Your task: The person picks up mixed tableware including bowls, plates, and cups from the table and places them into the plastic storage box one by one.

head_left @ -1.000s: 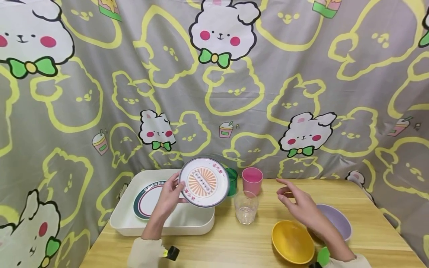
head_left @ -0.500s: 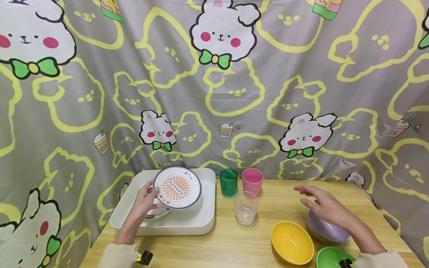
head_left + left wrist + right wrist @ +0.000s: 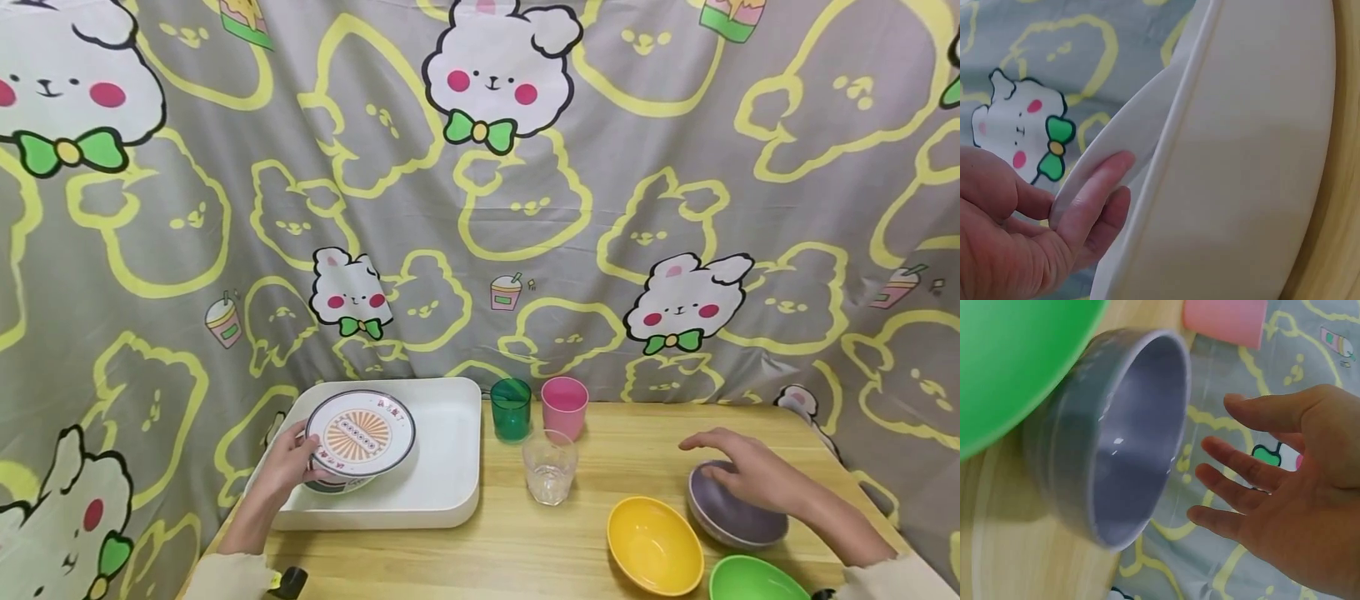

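Left hand (image 3: 291, 458) pinches a sunburst plate (image 3: 360, 432) over the white tray (image 3: 447, 442); right hand (image 3: 750, 475) spread, holding nothing.
The plate tilts above another plate (image 3: 339, 485); contact between them is unclear. Red characters on its rim are too small to read surely. Tray floor shows rightward to the raised wall; the right hand is near the purple bowl (image 3: 733, 515).

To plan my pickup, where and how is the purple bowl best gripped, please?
Probably the far rim of the purple bowl, with the right hand from above: its mouth faces up, and the yellow bowl and green bowl crowd its left and near sides.
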Motion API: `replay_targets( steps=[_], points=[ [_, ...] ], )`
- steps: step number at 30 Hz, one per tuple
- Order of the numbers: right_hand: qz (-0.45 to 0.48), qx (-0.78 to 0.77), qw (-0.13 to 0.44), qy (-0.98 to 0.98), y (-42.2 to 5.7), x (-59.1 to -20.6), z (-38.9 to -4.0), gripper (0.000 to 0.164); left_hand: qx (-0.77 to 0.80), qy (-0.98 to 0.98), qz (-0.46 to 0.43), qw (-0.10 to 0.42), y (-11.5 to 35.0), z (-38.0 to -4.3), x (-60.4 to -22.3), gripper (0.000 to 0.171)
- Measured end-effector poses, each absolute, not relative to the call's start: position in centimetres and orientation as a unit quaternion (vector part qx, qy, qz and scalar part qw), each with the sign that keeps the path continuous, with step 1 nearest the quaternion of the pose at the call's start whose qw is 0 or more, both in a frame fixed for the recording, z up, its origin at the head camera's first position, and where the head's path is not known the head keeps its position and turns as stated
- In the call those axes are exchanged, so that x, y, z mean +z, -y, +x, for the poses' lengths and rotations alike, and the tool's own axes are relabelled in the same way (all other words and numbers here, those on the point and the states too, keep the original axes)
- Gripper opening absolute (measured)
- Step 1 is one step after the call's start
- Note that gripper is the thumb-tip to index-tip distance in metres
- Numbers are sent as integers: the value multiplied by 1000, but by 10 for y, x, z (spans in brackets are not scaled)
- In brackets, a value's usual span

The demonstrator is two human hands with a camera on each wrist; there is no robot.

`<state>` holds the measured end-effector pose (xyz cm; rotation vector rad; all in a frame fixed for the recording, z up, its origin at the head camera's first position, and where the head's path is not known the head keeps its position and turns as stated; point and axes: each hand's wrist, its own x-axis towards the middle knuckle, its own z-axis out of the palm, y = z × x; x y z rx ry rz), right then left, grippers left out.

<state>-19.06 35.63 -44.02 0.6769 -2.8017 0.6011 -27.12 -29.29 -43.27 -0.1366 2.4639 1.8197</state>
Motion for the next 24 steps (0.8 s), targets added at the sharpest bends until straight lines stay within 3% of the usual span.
replay_targets(
  steps=[4, 14, 24],
  points=[
    [254, 186, 120, 941, -365, -448, -191, 40, 595, -802, -45, 43, 300, -272, -437, 50],
    [283, 150, 113, 941, -384, -463, -190, 45, 586, -807, -53, 47, 313, -277, -444, 52],
    [296, 148, 123, 936, -390, -467, -186, 61, 550, -830, -49, 78, 323, -281, -448, 53]
  ],
)
